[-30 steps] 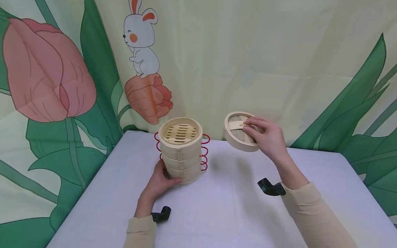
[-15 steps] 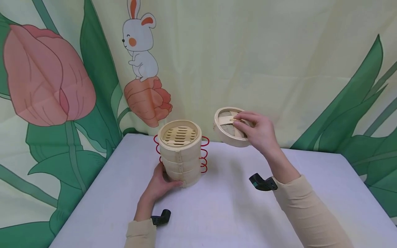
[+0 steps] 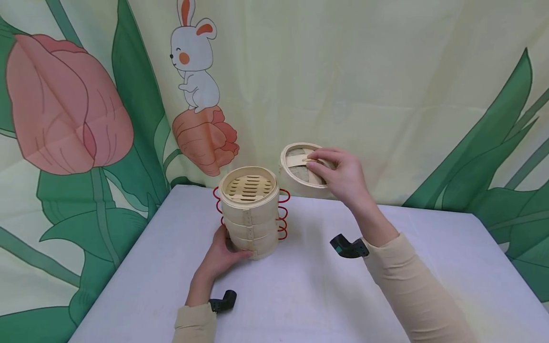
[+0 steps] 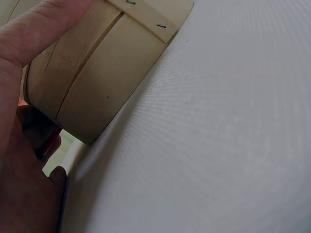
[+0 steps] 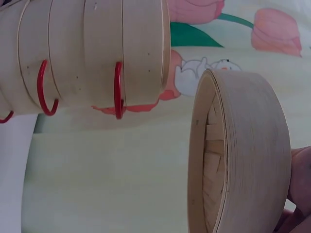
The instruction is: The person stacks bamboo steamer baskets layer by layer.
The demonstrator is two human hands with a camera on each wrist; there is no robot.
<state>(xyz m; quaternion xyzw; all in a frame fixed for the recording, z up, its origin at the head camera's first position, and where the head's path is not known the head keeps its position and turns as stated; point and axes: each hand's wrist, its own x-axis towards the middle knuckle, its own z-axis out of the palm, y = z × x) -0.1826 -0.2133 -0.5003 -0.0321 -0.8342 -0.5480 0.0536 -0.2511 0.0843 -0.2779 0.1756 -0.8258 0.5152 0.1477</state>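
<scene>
A stack of round bamboo steamer baskets [image 3: 251, 216] stands upright on the table, its slotted top tier facing up. Red loops [image 3: 283, 210] stick out at both of its sides. My left hand [image 3: 219, 257] grips the lowest part, thumb across the front and fingers round the left side, partly hidden. In the left wrist view, the thumb [image 4: 43, 29] lies against the bamboo wall. My right hand [image 3: 343, 175] pinches the handle of the woven steamer lid [image 3: 295, 161]. Held in the air, the lid is right of the stack and slightly above its top, apart from it in the right wrist view.
A white cloth [image 3: 291, 300] covers the table, whose far edge meets a hanging backdrop [image 3: 364, 95]. Printed tulips, leaves and a rabbit [image 3: 199, 90] decorate that backdrop. A small black camera sits on each wrist.
My right hand has carried the lid leftward and a little upward, closer to the stack. The left hand keeps its grip on the steamer baskets.
</scene>
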